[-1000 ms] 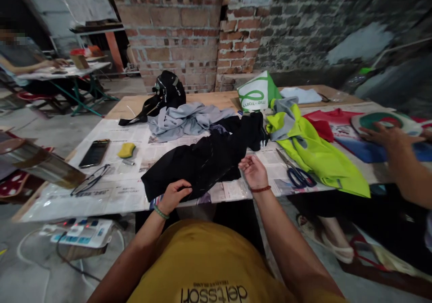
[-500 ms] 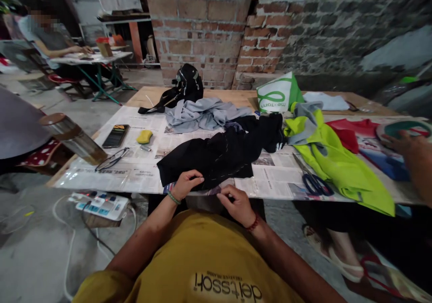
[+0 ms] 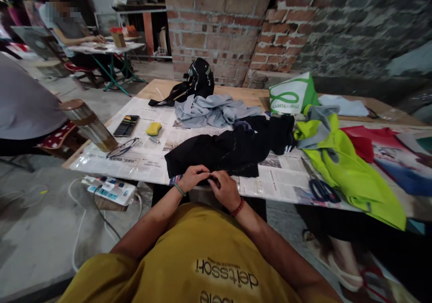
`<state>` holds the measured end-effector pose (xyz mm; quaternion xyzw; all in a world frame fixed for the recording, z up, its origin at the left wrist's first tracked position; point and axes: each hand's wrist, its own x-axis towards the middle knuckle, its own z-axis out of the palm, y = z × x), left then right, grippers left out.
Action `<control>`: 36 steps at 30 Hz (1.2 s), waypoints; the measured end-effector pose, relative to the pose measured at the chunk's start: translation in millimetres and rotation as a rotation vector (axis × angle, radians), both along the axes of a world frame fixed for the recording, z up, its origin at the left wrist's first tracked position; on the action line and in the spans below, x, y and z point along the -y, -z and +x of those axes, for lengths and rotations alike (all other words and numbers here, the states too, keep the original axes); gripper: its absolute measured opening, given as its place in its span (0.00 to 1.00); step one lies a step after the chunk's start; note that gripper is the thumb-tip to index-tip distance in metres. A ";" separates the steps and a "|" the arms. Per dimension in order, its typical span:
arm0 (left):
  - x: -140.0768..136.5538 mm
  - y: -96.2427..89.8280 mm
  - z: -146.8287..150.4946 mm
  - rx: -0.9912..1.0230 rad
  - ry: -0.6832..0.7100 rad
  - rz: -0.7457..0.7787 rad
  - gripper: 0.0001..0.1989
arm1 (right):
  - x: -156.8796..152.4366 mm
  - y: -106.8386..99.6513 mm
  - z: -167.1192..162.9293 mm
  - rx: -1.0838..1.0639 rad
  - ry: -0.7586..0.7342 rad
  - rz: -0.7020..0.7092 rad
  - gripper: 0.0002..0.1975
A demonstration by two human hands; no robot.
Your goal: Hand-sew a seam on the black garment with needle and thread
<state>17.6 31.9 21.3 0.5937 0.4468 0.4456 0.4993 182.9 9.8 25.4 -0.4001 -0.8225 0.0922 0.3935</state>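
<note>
A black garment (image 3: 232, 147) with thin pale stitch lines lies bunched along the table's near edge. My left hand (image 3: 193, 178), with a green bead bracelet, is closed on the garment's near edge between thumb and fingers. Right beside it, my right hand (image 3: 227, 190), with a red bead bracelet, is pinched shut at the same edge, fingertips meeting those of the left. What the right fingers grip is too small or hidden to make out. To the right lie dark-handled scissors (image 3: 322, 189), next to a lime-yellow and grey garment (image 3: 354, 172).
On the newspaper-covered table (image 3: 148, 161) are glasses (image 3: 123, 147), a phone (image 3: 127, 126), a yellow sponge-like piece (image 3: 154, 128), a flask (image 3: 89, 125), grey cloth (image 3: 216, 110), a black bag (image 3: 200, 78) and a green-white bag (image 3: 292, 93). A power strip (image 3: 111, 189) hangs low left. People sit nearby.
My right hand has moved up and left to the garment's edge, meeting my left hand. The view has shifted, and the other person's hand at the far right has left the picture.
</note>
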 end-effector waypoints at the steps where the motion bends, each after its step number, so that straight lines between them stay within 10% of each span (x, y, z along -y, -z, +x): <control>1: -0.2 -0.1 -0.1 -0.004 0.004 -0.003 0.12 | 0.2 0.4 0.0 -0.015 -0.005 -0.009 0.06; 12: 0.7 -1.5 0.0 -0.042 -0.032 0.013 0.11 | -0.1 3.8 -3.4 -0.380 0.053 -0.263 0.02; 36: -2.4 4.6 1.0 0.072 -0.068 -0.040 0.11 | -13.6 4.0 1.5 -0.178 -0.085 0.189 0.05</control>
